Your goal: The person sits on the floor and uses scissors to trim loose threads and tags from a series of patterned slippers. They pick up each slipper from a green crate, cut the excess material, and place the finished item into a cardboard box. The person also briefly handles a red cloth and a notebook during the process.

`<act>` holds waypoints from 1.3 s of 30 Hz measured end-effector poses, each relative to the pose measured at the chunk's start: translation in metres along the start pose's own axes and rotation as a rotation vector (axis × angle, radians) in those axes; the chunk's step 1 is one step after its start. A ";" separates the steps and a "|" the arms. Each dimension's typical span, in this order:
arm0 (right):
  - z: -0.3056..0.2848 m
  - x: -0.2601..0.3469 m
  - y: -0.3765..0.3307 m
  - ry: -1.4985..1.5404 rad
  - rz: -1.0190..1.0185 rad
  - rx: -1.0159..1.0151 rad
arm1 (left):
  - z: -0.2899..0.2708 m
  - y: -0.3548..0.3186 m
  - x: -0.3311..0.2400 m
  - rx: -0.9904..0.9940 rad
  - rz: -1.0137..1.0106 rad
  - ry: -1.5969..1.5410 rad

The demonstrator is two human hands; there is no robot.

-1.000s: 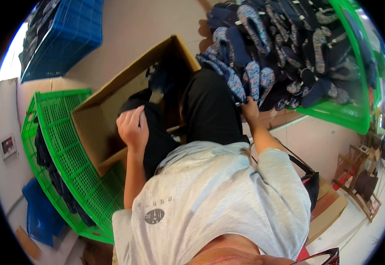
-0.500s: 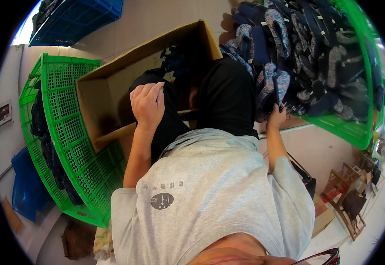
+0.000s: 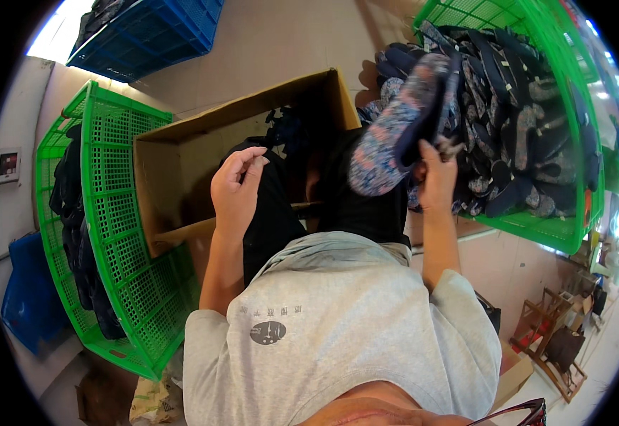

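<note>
My right hand (image 3: 437, 177) grips a fabric shoe (image 3: 386, 145) with a blue-and-pink speckled outside and a dark lining. The shoe hangs tilted over my right thigh, its rounded end toward me, slightly blurred. A heap of similar dark and speckled shoes (image 3: 494, 121) fills the green crate (image 3: 561, 231) at the right. Above my left knee, my left hand (image 3: 235, 184) is raised with fingers curled and thumb and forefinger close together; anything between them is too small to make out. Between my legs and beyond them sits an open cardboard box (image 3: 171, 167) with dark pieces (image 3: 286, 131) inside.
A second green crate (image 3: 121, 206) with dark items stands tilted at my left. At the far left is a blue crate (image 3: 160, 42). A blue plastic piece (image 3: 29, 291) leans near the left wall. Behind me on the right stands a wooden chair (image 3: 551, 341).
My right hand has lifted the shoe from the edge of the heap and swung it left, over my thigh. My left hand has turned a little, its fingers curled more. The view has shifted slightly.
</note>
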State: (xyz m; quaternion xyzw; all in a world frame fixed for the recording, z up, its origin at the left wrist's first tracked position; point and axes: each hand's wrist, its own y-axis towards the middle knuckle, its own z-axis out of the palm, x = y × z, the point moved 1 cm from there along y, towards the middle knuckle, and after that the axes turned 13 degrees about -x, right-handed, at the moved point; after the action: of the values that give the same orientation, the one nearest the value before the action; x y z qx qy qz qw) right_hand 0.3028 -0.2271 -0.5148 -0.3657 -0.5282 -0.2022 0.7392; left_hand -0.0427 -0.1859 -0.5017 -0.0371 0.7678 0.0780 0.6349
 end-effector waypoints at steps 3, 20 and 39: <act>0.046 -0.017 -0.035 -0.120 0.096 0.159 | -0.001 -0.006 -0.024 0.068 0.033 -0.059; 0.060 -0.127 -0.122 -0.192 0.651 0.818 | -0.054 -0.032 -0.020 0.409 0.219 0.779; 0.081 -0.147 -0.139 -0.252 0.566 0.971 | -0.037 -0.043 0.006 0.100 0.332 0.642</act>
State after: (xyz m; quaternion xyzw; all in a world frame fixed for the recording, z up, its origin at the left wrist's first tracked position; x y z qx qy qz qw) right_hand 0.1030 -0.2693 -0.5914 -0.1328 -0.5262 0.3144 0.7789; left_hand -0.0728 -0.2339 -0.5038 0.0968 0.9263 0.1267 0.3413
